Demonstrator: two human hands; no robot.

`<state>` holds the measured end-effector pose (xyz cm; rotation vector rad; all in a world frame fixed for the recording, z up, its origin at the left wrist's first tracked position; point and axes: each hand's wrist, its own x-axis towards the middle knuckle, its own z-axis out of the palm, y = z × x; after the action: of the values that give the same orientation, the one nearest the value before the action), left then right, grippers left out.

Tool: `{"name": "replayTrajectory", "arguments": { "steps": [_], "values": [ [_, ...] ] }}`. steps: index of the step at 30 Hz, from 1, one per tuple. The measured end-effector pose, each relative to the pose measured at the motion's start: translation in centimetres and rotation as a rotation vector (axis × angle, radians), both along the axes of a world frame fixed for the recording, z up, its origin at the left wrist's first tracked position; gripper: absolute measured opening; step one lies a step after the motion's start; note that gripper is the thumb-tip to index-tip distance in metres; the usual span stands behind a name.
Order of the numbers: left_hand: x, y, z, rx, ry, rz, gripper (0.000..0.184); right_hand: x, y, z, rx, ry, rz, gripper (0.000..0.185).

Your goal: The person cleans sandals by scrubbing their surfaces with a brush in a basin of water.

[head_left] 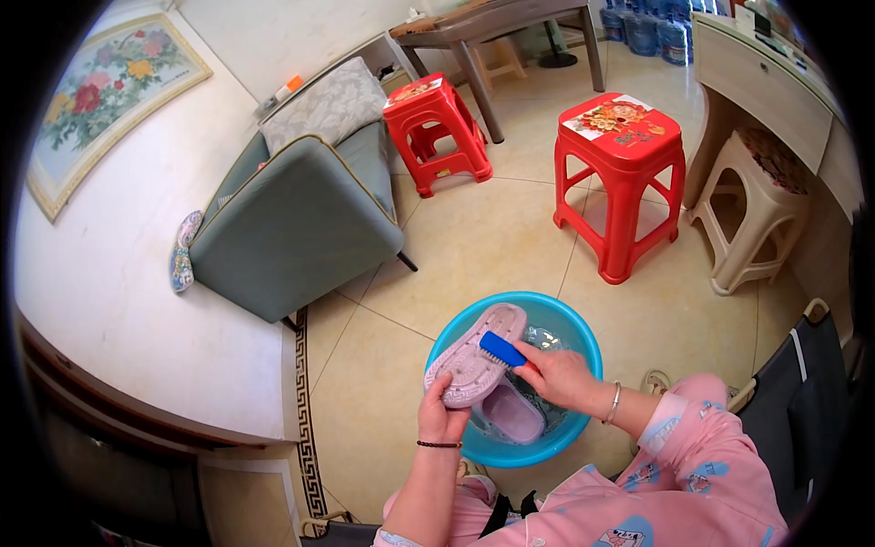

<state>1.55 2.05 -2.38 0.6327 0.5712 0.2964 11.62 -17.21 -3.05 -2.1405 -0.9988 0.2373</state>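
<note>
My left hand (442, 417) grips the heel end of a pink slipper (467, 369), its patterned sole turned up. In my right hand (558, 376) is a blue scrubbing brush (501, 348) with a reddish handle end, its bristles against the sole's edge. Both are held over a round blue basin (594, 339) on the floor. A second pink slipper (516, 415) lies in the basin, partly behind the held one and my hands. Water with a bubbly, shiny patch (544, 338) shows in the basin.
Two red plastic stools (620, 146) (436, 132) stand beyond the basin. A grey-green armchair (296, 223) is to the left. On the right are a beige stool (756, 205), a desk (766, 68) and a dark folding chair (793, 401).
</note>
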Motion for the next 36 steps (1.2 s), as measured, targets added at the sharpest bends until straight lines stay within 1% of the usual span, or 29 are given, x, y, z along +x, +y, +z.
{"name": "replayTrajectory", "arguments": {
  "steps": [1,3,5,6,8,12,14,15,17,18,19,21,22,24,26,27,28,29,30,32,33,34,36],
  "values": [
    [0.0,0.1,0.0,-0.017,-0.016,-0.011,0.041,0.1,0.1,0.1,0.034,-0.001,-0.047,0.045],
    [0.0,0.5,-0.3,-0.034,-0.034,-0.021,0.042,-0.4,-0.1,1.0,-0.005,-0.003,-0.039,0.045],
    [-0.1,0.7,-0.7,-0.064,-0.012,-0.017,0.043,-1.0,0.0,0.9,0.006,0.004,0.04,0.046],
    [-0.1,0.7,-0.6,-0.065,-0.012,-0.016,0.043,-1.1,0.0,1.0,0.005,0.005,0.042,0.046],
    [0.0,0.4,-0.3,-0.074,0.031,0.015,0.04,-1.4,-0.1,1.2,0.057,0.006,0.113,0.047],
    [0.1,0.3,0.0,-0.108,0.066,0.061,0.042,-1.1,0.0,1.3,0.14,0.003,0.13,0.046],
    [0.1,0.6,-0.4,-0.166,0.082,0.071,0.038,-0.8,0.2,1.0,0.174,-0.023,-0.034,0.044],
    [0.1,0.6,-0.4,-0.166,0.081,0.072,0.038,-0.6,0.4,0.6,0.174,-0.024,-0.033,0.044],
    [0.3,0.6,-0.4,-0.173,0.09,0.07,0.037,0.0,0.5,0.2,0.192,0.007,-0.166,0.044],
    [0.3,0.5,-0.4,-0.173,0.09,0.067,0.037,0.1,0.3,0.4,0.133,0.054,-0.158,0.045],
    [0.4,0.5,-0.4,-0.167,0.088,0.059,0.037,0.0,0.1,0.6,0.135,0.054,-0.161,0.045],
    [0.4,0.4,-0.3,-0.161,0.087,0.051,0.037,-0.5,0.0,0.7,0.185,0.03,-0.045,0.045],
    [0.4,0.4,-0.3,-0.168,0.076,0.044,0.037,-0.9,-0.1,0.9,0.185,0.031,-0.045,0.045],
    [0.3,0.4,-0.4,-0.174,0.065,0.038,0.038,-1.7,-0.1,1.3,0.172,0.009,0.139,0.045],
    [0.1,0.7,-0.7,-0.133,0.018,-0.073,0.04,-2.1,-0.1,1.3,0.14,0.001,0.152,0.045],
    [0.1,0.5,-0.7,-0.133,0.018,-0.072,0.04,-2.2,-0.1,1.3,0.108,-0.007,0.166,0.045],
    [0.2,0.2,-0.9,-0.054,-0.001,-0.083,0.041,-2.0,0.0,1.1,0.108,-0.007,0.166,0.045],
    [0.3,0.0,-1.0,0.025,-0.02,-0.094,0.043,-1.7,0.1,0.6,0.053,0.002,0.102,0.045],
    [0.3,-0.3,-0.9,0.025,-0.021,-0.094,0.043,-1.4,0.2,0.3,-0.002,0.011,0.038,0.045],
    [0.2,-0.9,-0.3,0.105,-0.086,-0.141,0.046,-1.1,0.3,0.1,0.001,0.026,0.004,0.045],
    [0.2,-1.1,0.0,0.106,-0.087,-0.141,0.046,-1.0,0.3,0.1,0.005,0.041,-0.031,0.045],
    [0.3,-1.4,0.1,0.084,-0.104,-0.157,0.048,-1.1,0.3,0.2,0.006,0.04,-0.031,0.045],
    [0.2,-1.4,0.2,0.062,-0.12,-0.168,0.05,-1.7,0.2,0.5,0.09,0.045,0.104,0.046]
  ]
}}
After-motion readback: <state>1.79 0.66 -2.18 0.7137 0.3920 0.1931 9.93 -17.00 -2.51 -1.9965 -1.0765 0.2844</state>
